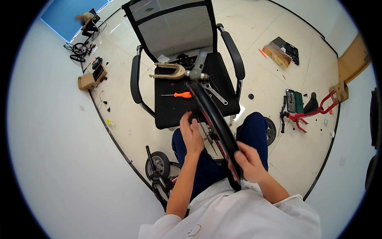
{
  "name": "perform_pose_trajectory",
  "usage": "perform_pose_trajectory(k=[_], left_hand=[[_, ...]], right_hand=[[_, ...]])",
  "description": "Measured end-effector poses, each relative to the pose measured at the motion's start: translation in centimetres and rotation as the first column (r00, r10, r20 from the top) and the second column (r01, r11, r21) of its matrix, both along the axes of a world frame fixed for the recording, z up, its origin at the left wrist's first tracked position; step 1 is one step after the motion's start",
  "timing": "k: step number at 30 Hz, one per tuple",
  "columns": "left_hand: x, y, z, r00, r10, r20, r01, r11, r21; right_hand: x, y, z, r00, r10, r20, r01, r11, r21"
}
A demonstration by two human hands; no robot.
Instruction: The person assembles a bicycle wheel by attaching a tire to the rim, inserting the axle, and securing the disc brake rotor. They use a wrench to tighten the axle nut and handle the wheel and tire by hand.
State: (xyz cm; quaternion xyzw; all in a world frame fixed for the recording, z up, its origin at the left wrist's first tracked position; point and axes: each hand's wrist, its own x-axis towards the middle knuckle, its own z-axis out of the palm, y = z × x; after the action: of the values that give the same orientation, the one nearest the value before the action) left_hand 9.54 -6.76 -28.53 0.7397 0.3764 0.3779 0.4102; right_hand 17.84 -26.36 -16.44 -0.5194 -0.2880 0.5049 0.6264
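A small bicycle wheel [212, 115] with a black tyre and red markings on its rim stands nearly edge-on between my knees. My right hand [250, 161] is wrapped round the tyre at its near end. Just left of the wheel is my left hand [191, 134], its fingers raised and apart, holding nothing. Beyond the wheel, a black chair seat [171, 113] carries a beige fork [171, 71], a grey metal frame piece [197, 71], an orange-handled screwdriver [182, 95] and a wrench [216, 95]. The wheel's far end overlaps the seat in view.
Bicycle parts with a small wheel [157, 165] lie by my left leg. A red bicycle frame [306, 116] and green toolbox [294, 101] are on the right floor. Cartons [276, 55] [92, 78] stand farther off. A seated person [88, 23] is at the far left.
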Motion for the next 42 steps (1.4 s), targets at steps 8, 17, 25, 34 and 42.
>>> perform_pose_trajectory(k=[8, 17, 25, 34, 42], left_hand=[[-1.6, -2.5, -6.0, 0.993, -0.116, 0.009, 0.106, 0.867, -0.488], [-1.6, -1.4, -3.4, 0.911, 0.057, 0.408, 0.328, 0.499, -0.802], [-0.4, 5.8, 2.6, 0.947, 0.094, 0.308, 0.112, 0.801, -0.588], [3.3, 13.7, 0.6, 0.986, 0.12, 0.113, -0.042, 0.846, -0.531], [3.9, 16.5, -4.4, 0.978, 0.208, 0.007, -0.171, 0.823, -0.541]], right_hand=[[0.6, -1.4, -0.6, 0.992, -0.106, 0.073, 0.11, 0.992, -0.054], [2.4, 0.7, 2.2, 0.988, -0.053, 0.143, 0.051, 0.998, 0.019], [9.4, 4.6, -0.6, 0.971, -0.232, -0.052, 0.238, 0.942, 0.236], [17.0, 12.3, -12.6, 0.918, -0.269, -0.291, 0.283, 0.959, 0.007], [19.6, 16.9, -18.6, 0.913, -0.253, -0.32, 0.204, 0.962, -0.181]])
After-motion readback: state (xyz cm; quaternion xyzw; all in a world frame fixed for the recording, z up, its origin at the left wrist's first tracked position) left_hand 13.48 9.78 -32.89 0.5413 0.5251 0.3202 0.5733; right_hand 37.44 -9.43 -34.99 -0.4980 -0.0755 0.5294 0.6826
